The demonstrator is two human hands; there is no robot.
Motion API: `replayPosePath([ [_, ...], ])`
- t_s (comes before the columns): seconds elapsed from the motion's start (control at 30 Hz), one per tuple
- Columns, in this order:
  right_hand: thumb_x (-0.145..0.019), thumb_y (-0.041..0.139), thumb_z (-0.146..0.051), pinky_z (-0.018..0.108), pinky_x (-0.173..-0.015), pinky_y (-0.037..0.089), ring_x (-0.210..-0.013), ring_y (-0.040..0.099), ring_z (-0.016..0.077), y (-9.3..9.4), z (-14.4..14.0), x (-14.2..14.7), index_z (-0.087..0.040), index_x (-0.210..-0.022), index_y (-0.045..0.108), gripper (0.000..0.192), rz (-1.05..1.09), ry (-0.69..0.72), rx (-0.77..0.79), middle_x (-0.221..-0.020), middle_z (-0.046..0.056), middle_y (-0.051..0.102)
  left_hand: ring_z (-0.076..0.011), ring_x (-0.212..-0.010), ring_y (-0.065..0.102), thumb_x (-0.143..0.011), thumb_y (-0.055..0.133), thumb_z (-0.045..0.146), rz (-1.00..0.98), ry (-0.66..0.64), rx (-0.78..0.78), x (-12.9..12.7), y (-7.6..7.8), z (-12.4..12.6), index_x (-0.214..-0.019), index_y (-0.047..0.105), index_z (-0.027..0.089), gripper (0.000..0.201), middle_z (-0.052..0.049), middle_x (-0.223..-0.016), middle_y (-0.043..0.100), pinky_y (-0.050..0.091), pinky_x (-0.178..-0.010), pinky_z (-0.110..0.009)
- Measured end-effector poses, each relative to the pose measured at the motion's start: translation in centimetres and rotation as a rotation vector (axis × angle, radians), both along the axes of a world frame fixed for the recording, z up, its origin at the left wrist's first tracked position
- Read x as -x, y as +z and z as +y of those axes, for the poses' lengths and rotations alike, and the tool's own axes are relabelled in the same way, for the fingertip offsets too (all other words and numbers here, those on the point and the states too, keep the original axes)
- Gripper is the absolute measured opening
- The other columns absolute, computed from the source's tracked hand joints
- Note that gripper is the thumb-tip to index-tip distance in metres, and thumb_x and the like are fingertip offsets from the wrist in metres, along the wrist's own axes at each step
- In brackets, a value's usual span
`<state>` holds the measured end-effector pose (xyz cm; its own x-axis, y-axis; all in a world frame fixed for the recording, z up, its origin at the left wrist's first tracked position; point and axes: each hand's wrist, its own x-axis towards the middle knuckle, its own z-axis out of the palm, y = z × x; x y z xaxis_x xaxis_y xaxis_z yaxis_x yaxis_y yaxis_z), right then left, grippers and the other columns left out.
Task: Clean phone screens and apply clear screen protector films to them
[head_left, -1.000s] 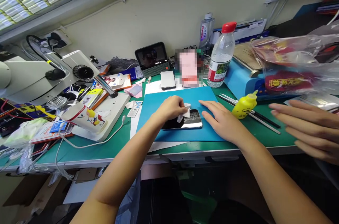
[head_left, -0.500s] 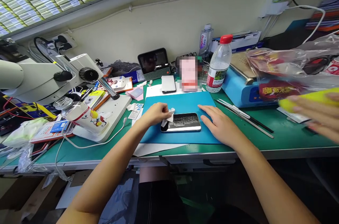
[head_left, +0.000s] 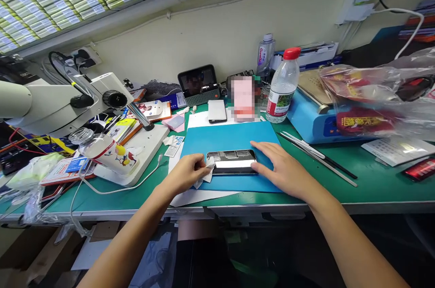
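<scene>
A black smartphone lies screen up on a blue mat, with bright reflections across its glass. My left hand pinches a crumpled white tissue at the phone's left end. The tissue hangs over the phone's lower left corner onto the mat. At the phone's right end is my right hand, its fingers spread and its thumb touching the edge; it holds nothing.
To the left stand a microscope and a glass jar. A red-capped bottle and a blue scale stand at the back right. Thin tools lie right of the mat, and a white cable crosses the left side.
My left hand has drawn the tissue down and left, from the phone's upper left to its lower left edge. My right thumb has come onto the phone. Another person's hand with a yellow thing has left the right side.
</scene>
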<state>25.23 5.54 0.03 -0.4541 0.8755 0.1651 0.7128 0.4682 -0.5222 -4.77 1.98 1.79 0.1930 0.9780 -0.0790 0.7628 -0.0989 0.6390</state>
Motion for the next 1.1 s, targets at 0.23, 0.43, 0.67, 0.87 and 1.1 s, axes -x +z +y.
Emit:
replayPosePath([
  [0.23,-0.086,0.06,-0.063,0.054,-0.115,0.036,-0.145,0.038,0.0341,0.7,-0.2,-0.3,-0.026,-0.156,0.037,0.082,-0.068,0.108,0.047,-0.156,0.011,0.047,-0.0152,-0.063,0.049,-0.086,0.061,0.031,0.063,-0.059,-0.081,-1.0,0.1,0.3,-0.067,0.049,0.021,0.025,0.003,-0.066,0.056,0.033,-0.057,-0.026],
  [0.43,-0.074,0.072,-0.067,0.054,-0.113,0.038,-0.14,0.044,0.0346,0.1,0.0,-0.3,-0.026,-0.16,0.025,0.107,0.001,0.109,0.025,-0.15,0.012,0.053,-0.018,-0.071,0.055,-0.083,0.068,0.022,0.123,-0.255,-0.16,-7.3,0.6,3.2,-0.065,0.055,0.02,0.023,0.002,-0.068,0.062,0.033,-0.064,-0.028],
  [0.67,-0.072,0.073,-0.07,0.055,-0.111,0.039,-0.138,0.046,0.0358,-0.4,-0.1,-0.2,-0.026,-0.159,0.03,0.106,0.011,0.112,-0.02,-0.151,0.014,0.052,-0.0178,-0.07,0.055,-0.084,0.068,0.018,0.11,-0.362,-0.225,-11.6,0.4,4.3,-0.064,0.054,0.021,0.025,0.003,-0.066,0.063,0.036,-0.072,-0.029],
  [0.87,-0.072,0.069,-0.075,0.055,-0.112,0.039,-0.139,0.045,0.0363,-0.5,0.0,-0.3,-0.024,-0.158,0.032,0.106,-0.003,0.12,-0.031,-0.151,0.013,0.052,-0.0152,-0.065,0.05,-0.089,0.068,0.025,0.106,-0.378,-0.212,-9.6,0.1,3.3,-0.065,0.05,0.02,0.031,0.005,-0.065,0.059,0.036,-0.08,-0.031],
  [1.1,-0.074,0.063,-0.079,0.056,-0.111,0.039,-0.14,0.044,0.0382,-0.3,-0.1,-0.2,-0.022,-0.158,0.033,0.105,-0.035,0.115,-0.036,-0.153,0.015,0.05,-0.0176,-0.069,0.048,-0.089,0.064,0.026,0.16,-0.329,-0.173,-4.8,0.5,3.1,-0.065,0.045,0.021,0.032,0.003,-0.065,0.055,0.034,-0.071,-0.031],
])
